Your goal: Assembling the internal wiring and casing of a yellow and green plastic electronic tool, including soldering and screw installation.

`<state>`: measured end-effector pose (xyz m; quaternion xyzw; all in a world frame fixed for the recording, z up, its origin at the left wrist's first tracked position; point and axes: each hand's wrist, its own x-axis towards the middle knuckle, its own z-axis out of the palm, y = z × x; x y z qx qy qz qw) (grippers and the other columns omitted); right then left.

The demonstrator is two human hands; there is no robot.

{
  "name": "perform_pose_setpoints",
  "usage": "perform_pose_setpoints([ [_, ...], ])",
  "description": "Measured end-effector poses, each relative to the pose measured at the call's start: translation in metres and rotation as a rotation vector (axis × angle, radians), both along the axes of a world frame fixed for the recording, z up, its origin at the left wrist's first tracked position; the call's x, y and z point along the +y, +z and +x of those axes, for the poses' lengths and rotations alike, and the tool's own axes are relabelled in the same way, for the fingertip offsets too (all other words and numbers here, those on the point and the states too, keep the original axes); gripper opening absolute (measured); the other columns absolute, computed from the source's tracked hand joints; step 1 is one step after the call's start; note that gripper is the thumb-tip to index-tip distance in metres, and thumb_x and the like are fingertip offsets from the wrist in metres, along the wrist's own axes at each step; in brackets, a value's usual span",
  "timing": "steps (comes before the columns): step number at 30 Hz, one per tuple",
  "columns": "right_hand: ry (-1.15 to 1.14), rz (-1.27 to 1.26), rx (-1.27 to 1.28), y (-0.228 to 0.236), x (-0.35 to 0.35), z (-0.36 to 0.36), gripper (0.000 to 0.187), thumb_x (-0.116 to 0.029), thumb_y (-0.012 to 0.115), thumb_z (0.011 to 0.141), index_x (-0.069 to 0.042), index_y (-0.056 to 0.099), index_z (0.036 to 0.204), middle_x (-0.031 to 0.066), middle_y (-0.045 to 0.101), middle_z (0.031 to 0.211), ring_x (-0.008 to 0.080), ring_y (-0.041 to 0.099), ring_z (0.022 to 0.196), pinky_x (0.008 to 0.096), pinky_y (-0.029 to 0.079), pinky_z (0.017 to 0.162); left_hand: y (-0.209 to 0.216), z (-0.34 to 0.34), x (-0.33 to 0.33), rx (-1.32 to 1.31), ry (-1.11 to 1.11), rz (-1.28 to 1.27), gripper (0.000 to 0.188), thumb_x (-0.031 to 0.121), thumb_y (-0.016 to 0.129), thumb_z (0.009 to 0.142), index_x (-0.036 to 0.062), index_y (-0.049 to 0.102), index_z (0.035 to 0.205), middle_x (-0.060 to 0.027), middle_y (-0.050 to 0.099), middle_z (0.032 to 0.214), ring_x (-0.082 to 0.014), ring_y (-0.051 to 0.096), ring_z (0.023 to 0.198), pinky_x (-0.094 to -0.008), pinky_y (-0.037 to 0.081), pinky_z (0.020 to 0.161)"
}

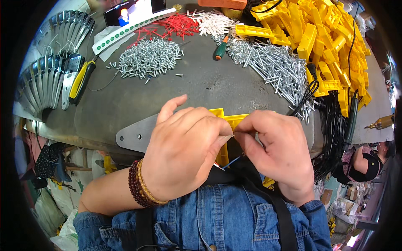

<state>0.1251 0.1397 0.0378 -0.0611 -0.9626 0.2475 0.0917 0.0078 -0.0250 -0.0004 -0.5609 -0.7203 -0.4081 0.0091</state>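
Above the near table edge my left hand point(180, 146) and my right hand point(276, 146) meet, thumbs and fingers pinched closed. A thin wire end point(233, 135) shows between the fingertips; most of it is hidden by them. Below hang a blue wire point(233, 162) and a short red-and-white wire end point(217, 166). Behind the hands lies a yellow plastic housing point(226, 117), partly covered. A flat grey metal plate with holes point(134, 133) sticks out to the left, under my left hand.
Screws point(146, 58), long bolts point(280, 69), red wire pieces point(180, 26) and white pieces point(213, 23) lie in heaps. Yellow plastic parts point(322, 42) pile at right, beside black cables point(331, 138). Metal plates point(37, 85), yellow-black pliers point(81, 81) and a green screwdriver point(220, 49) lie around.
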Motion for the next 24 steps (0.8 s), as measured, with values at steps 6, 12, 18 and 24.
perform_pose_setpoints([
  [6,0.035,-0.116,0.164,0.006,0.000,-0.001,0.011,-0.008,0.071,0.078,-0.007,0.065,0.088,0.0082,0.064,0.076,0.0284,0.065,0.069,0.0373,0.051,0.059,0.001,-0.002,-0.001,-0.073,-0.051,-0.037,0.008,0.007,0.067,0.083,0.0097,0.063,0.090,-0.0039,0.064,0.083,-0.0244,0.062,0.080,-0.0510,0.034,0.105],
  [12,0.108,-0.123,-0.001,0.008,0.004,0.002,0.011,-0.010,0.073,0.078,-0.008,0.069,0.088,0.0065,0.063,0.070,0.0259,0.064,0.062,0.0352,0.050,0.056,0.001,-0.003,-0.002,-0.120,-0.011,-0.016,0.009,0.008,0.068,0.083,0.0110,0.064,0.091,-0.0028,0.064,0.084,-0.0238,0.062,0.082,-0.0503,0.034,0.105],
  [18,0.144,0.000,0.088,0.002,0.006,0.003,0.013,-0.013,0.075,0.075,-0.009,0.070,0.086,0.0050,0.064,0.065,0.0237,0.065,0.057,0.0329,0.051,0.052,0.000,-0.005,-0.004,-0.181,-0.081,0.022,0.013,0.015,0.076,0.079,0.0142,0.068,0.089,-0.0016,0.066,0.083,-0.0215,0.065,0.082,-0.0492,0.036,0.102],
  [24,0.303,0.220,0.202,0.004,0.012,0.000,0.020,-0.009,0.077,0.068,-0.011,0.067,0.085,0.0021,0.064,0.064,0.0191,0.064,0.055,0.0316,0.050,0.050,-0.005,-0.001,-0.001,0.018,-0.007,0.141,0.016,0.009,0.075,0.075,0.0120,0.066,0.087,0.0000,0.063,0.077,-0.0192,0.064,0.075,-0.0467,0.039,0.097],
])
